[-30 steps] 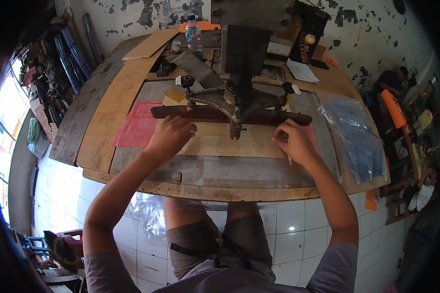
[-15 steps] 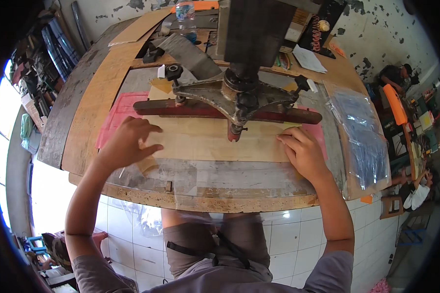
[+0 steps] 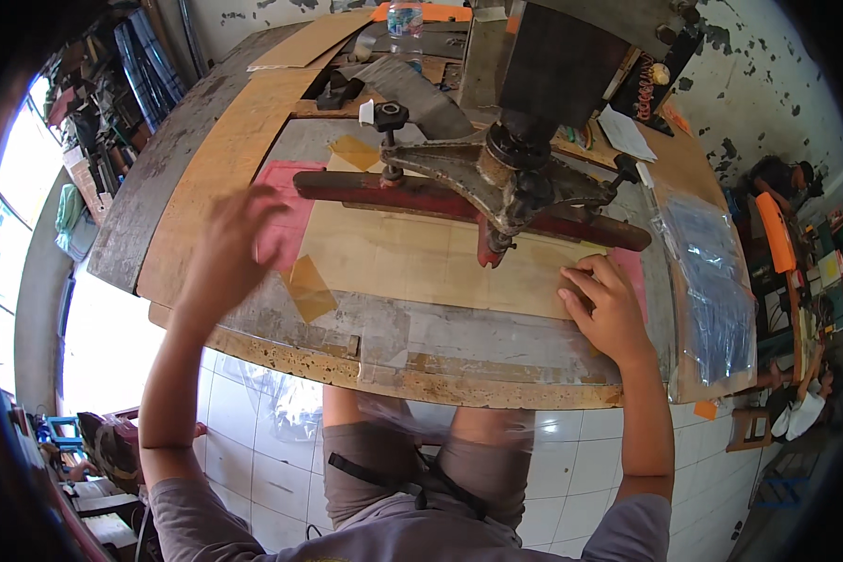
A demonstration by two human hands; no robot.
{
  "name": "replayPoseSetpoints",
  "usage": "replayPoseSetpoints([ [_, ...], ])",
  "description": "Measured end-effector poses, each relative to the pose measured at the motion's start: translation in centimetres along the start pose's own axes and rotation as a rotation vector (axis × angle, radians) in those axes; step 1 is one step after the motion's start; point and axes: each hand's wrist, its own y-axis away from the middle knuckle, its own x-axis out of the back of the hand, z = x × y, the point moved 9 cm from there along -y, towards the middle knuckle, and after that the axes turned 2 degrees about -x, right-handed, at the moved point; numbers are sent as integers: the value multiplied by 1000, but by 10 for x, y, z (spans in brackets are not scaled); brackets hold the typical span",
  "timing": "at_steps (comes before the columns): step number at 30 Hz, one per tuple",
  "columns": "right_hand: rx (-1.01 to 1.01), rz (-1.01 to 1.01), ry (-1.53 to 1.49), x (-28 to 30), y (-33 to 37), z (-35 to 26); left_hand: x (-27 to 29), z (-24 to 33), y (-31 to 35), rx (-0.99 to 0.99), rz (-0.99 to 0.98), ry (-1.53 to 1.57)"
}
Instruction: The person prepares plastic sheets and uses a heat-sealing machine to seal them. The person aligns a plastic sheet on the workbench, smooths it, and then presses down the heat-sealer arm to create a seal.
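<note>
A tan rectangular sheet (image 3: 412,267) lies on the grey work plate (image 3: 440,341), partly over a pink sheet (image 3: 291,187). Above its far side hangs the press's long red bar (image 3: 375,192), carried by a dark metal bracket (image 3: 450,169). My left hand (image 3: 229,248), blurred by motion, is raised beside the sheet's left end with fingers apart and nothing in them. At the right end, my right hand (image 3: 604,300) has its fingers curled, thumb near the forefinger, at the sheet's edge. Whatever may be between those fingertips is hidden.
Amber tape pieces (image 3: 310,289) stick to the plate near the sheet's left corners. Clear plastic sheets (image 3: 712,281) lie on a board at the right. A plastic bottle (image 3: 405,21) stands at the back. Beyond the table's right side, a person (image 3: 779,187) is bent forward.
My left hand has moved outward, away from the tan sheet's left end. My right hand stays at the right end. The whole view has shifted and turned slightly.
</note>
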Motion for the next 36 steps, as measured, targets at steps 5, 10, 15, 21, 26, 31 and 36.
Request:
replayPoseSetpoints([
  [5, -6, -1, -20, -2, 1, 2, -36, 124, 2, -311, -249, 274],
  [10, -5, 8, 16, -3, -4, 7, -67, 136, -2, -393, -266, 185],
  [15, -49, -68, -3, -6, -6, 15, -76, 127, -16, -369, -311, 235],
  [21, -61, -128, 34, -12, -11, 13, -81, 125, -22, -365, -305, 164],
  [26, -65, -138, 58, -14, -14, 12, -83, 122, -19, -352, -287, 223],
  [31, -94, -153, 77, -15, -15, 11, -83, 118, -19, -310, -300, 292],
  [36, -120, -180, 106, -16, -14, 12, -82, 117, -18, -291, -302, 304],
])
